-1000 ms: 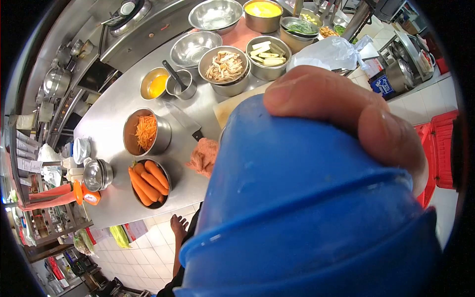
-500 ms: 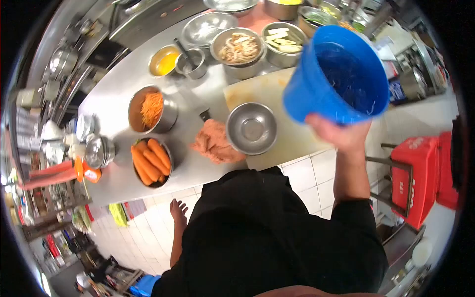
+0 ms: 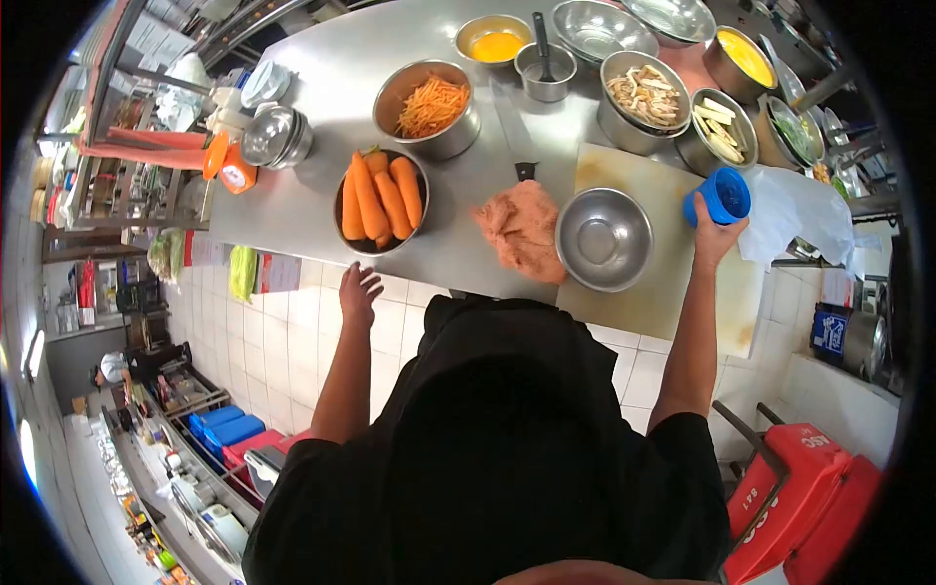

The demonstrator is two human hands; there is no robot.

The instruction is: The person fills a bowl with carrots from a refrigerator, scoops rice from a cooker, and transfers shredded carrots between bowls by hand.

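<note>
My right hand [image 3: 719, 240] is wrapped round a blue plastic cup [image 3: 698, 209] over the right part of the cutting board [image 3: 673, 292]. My left hand [image 3: 360, 295] hangs at the table's front edge with its fingers apart, holding nothing. Just beyond it stands a metal bowl of whole peeled carrots [image 3: 370, 200]. An empty steel bowl [image 3: 604, 240] rests on the board's left side, against a crumpled orange cloth [image 3: 520, 232]. Behind the cloth lies a knife [image 3: 511, 130], its black handle towards me.
Shredded carrot [image 3: 432, 107] fills a pot at the back. Bowls of sliced mushrooms [image 3: 644, 97], pale cut sticks [image 3: 719, 131] and yellow liquid [image 3: 497, 46] line the far side. A plastic bag [image 3: 799, 213] lies right of the cup. Red bins [image 3: 795, 487] stand at lower right.
My right hand has lowered the blue cup away from the camera, down to the cutting board. My view has turned, so the table appears shifted right. My left hand remains free near the edge.
</note>
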